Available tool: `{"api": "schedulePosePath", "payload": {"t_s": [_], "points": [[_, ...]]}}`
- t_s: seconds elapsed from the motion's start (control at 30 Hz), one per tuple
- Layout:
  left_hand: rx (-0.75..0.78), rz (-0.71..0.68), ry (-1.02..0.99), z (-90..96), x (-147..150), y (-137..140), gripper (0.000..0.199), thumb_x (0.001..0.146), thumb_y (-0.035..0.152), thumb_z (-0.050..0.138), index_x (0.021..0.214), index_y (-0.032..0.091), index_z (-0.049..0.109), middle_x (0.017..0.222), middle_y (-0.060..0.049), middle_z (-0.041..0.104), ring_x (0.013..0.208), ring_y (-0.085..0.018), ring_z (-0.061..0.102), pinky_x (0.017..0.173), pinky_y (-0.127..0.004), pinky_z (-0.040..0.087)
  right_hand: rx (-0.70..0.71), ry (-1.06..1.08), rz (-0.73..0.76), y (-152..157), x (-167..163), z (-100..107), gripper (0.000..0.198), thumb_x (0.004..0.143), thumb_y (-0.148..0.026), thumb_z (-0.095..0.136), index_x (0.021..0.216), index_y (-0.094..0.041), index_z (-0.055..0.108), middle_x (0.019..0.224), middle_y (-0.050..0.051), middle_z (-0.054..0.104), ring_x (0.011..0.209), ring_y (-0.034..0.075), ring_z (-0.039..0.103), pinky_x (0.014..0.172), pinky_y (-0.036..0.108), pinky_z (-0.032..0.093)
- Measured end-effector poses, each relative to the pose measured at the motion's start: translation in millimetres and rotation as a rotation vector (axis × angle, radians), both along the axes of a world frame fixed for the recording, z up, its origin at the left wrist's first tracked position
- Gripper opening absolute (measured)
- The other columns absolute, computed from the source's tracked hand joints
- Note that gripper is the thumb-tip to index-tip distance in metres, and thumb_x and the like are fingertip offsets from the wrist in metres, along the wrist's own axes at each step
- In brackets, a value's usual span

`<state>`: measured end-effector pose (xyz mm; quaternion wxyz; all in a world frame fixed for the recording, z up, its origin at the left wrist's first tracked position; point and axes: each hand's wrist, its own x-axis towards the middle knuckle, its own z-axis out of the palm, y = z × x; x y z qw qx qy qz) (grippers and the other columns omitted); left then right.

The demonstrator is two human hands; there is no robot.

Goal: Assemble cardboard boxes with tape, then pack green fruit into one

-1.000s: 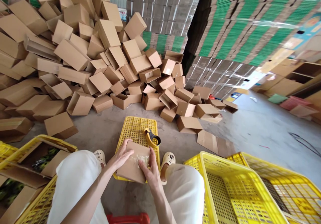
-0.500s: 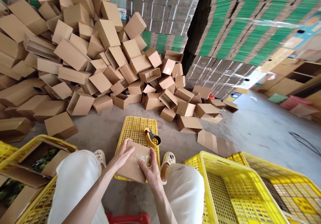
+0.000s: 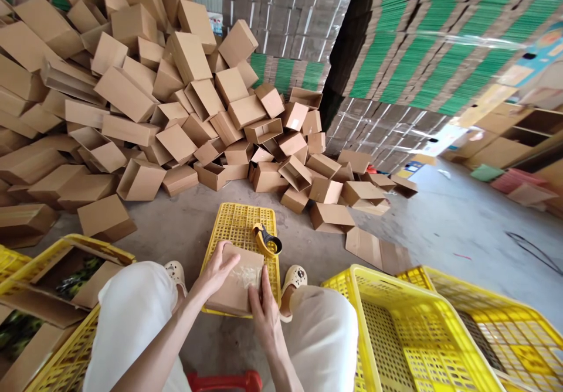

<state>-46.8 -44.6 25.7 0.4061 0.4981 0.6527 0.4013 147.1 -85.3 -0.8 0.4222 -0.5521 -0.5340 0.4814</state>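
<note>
A small closed cardboard box [image 3: 229, 293] rests on an upturned yellow crate [image 3: 229, 219] between my knees. My left hand [image 3: 220, 270] grips its upper left side, thumb lying over the top. Along the right edge, my right hand [image 3: 264, 305] holds the box, with the thumb near the lower right of the top. A wrinkled patch of clear tape [image 3: 247, 276] shows on the box between my hands. Just beyond the box, a yellow and black tape dispenser [image 3: 265, 239] lies on the crate, touched by neither hand.
A large heap of cardboard boxes [image 3: 127, 96] spreads across the floor ahead. Yellow baskets [image 3: 367, 333] stand at my right. Others at my left hold an open carton [image 3: 94, 283] with dark green contents. Tall stacks of flat cardboard [image 3: 404, 46] rise behind. A red bar [image 3: 224, 381] shows below me.
My right thumb has slid down and right across the box top, baring more of the tape patch. My left hand has shifted slightly; the box stays on the crate.
</note>
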Motion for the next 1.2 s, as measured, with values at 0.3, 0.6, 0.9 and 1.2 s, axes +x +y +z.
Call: {"api": "schedulePosePath", "payload": {"t_s": [0.3, 0.6, 0.9, 1.2], "points": [[0.026, 0.083, 0.033, -7.5, 5.5, -6.8, 0.056, 0.094, 0.061, 0.050, 0.135, 0.024, 0.046, 0.145, -0.018, 0.062, 0.136, -0.031, 0.060, 0.117, -0.048, 0.042, -0.222, 0.210, -0.184, -5.7, -25.3, 16.8, 0.094, 0.075, -0.054, 0.088, 0.157, -0.020, 0.055, 0.146, 0.011, 0.068, 0.139, 0.037, 0.061, 0.115, 0.044, 0.053], [0.000, 0.099, 0.011, -6.3, 3.8, -15.6, 0.059, 0.093, 0.065, 0.049, 0.134, 0.023, 0.046, 0.140, -0.017, 0.064, 0.132, -0.031, 0.063, 0.116, -0.049, 0.045, -0.278, 0.411, -0.093, -5.7, -14.1, 23.7, 0.081, 0.071, -0.056, 0.088, 0.142, -0.021, 0.070, 0.133, 0.008, 0.077, 0.136, 0.039, 0.062, 0.115, 0.047, 0.050], [0.002, 0.088, -0.002, -10.3, -2.7, -13.1, 0.057, 0.093, 0.063, 0.051, 0.134, 0.024, 0.048, 0.138, -0.014, 0.066, 0.129, -0.030, 0.065, 0.113, -0.047, 0.047, -0.210, 0.369, 0.082, 0.7, 12.2, 26.1, 0.068, 0.079, -0.068, 0.080, 0.131, -0.025, 0.078, 0.133, 0.008, 0.077, 0.142, 0.037, 0.058, 0.119, 0.049, 0.045], [0.034, 0.046, 0.042, -10.6, -8.3, -0.9, 0.053, 0.095, 0.059, 0.054, 0.134, 0.025, 0.050, 0.137, -0.014, 0.068, 0.127, -0.029, 0.066, 0.113, -0.045, 0.047, 0.246, -0.480, 0.237, 44.4, 29.0, 53.4, 0.048, 0.100, -0.060, 0.056, 0.076, -0.025, 0.078, 0.068, 0.006, 0.075, 0.061, 0.023, 0.069, 0.063, 0.029, 0.044]]}}
